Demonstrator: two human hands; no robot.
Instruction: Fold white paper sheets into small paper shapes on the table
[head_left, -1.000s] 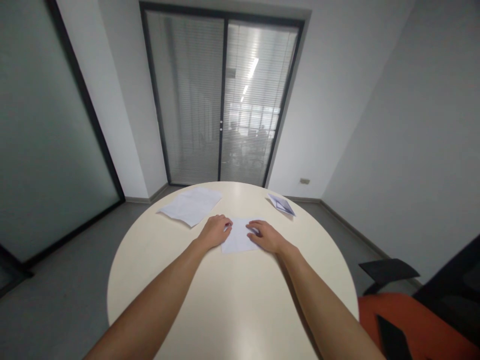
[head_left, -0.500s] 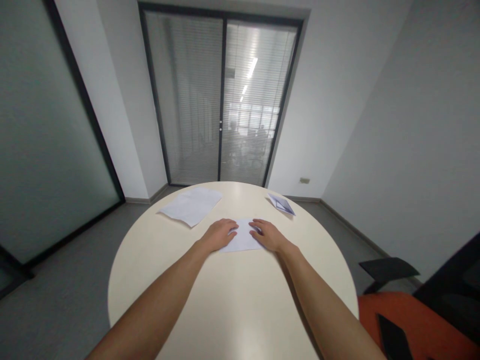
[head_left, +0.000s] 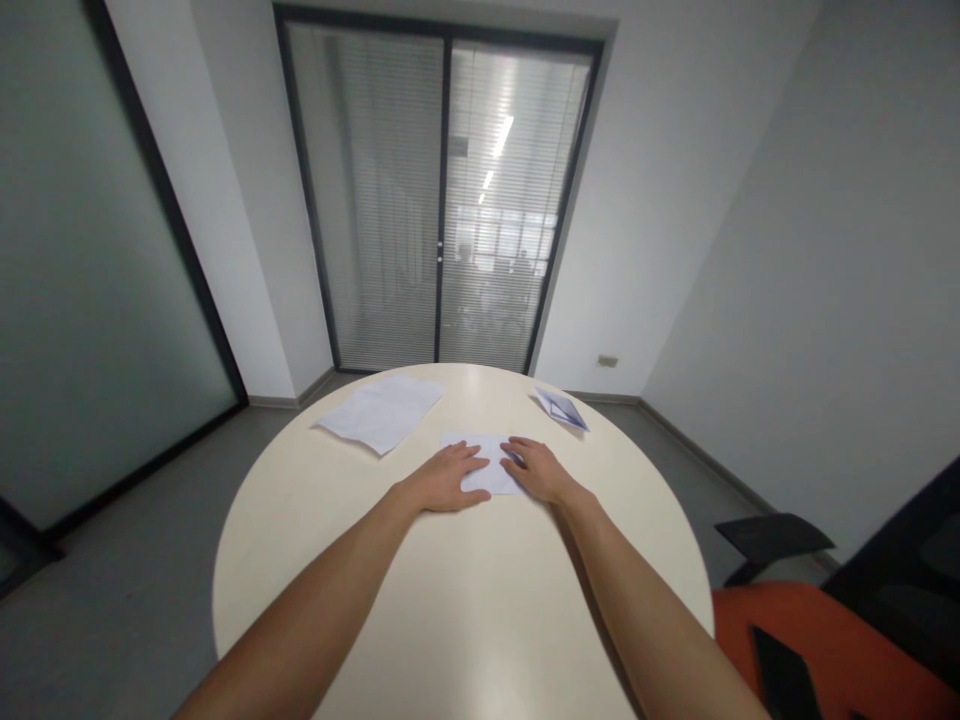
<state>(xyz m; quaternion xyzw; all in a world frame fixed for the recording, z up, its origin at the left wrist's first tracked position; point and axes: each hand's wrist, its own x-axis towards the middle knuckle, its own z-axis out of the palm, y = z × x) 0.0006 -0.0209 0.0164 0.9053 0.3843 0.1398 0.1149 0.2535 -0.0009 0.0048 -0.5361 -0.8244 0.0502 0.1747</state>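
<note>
A small white sheet of paper (head_left: 496, 478) lies flat in the middle of the round table, partly covered by both hands. My left hand (head_left: 448, 478) rests over its left side with fingers spread and thumb stretched along the near edge. On the right side of the sheet, my right hand (head_left: 538, 470) lies with its fingers apart, the tips touching the paper. Neither hand grips anything. Part of the sheet is hidden under the fingers and palms.
A larger creased white sheet (head_left: 381, 410) lies at the table's far left. At the far right sits a folded paper (head_left: 561, 408) with dark printing. The cream table (head_left: 450, 620) has a rounded edge. An orange chair (head_left: 795, 640) with black armrests stands to the right.
My left hand has slid right over the small sheet, and its fingers have spread from a curled pose. The right hand has shifted only slightly, staying on the paper's right side.
</note>
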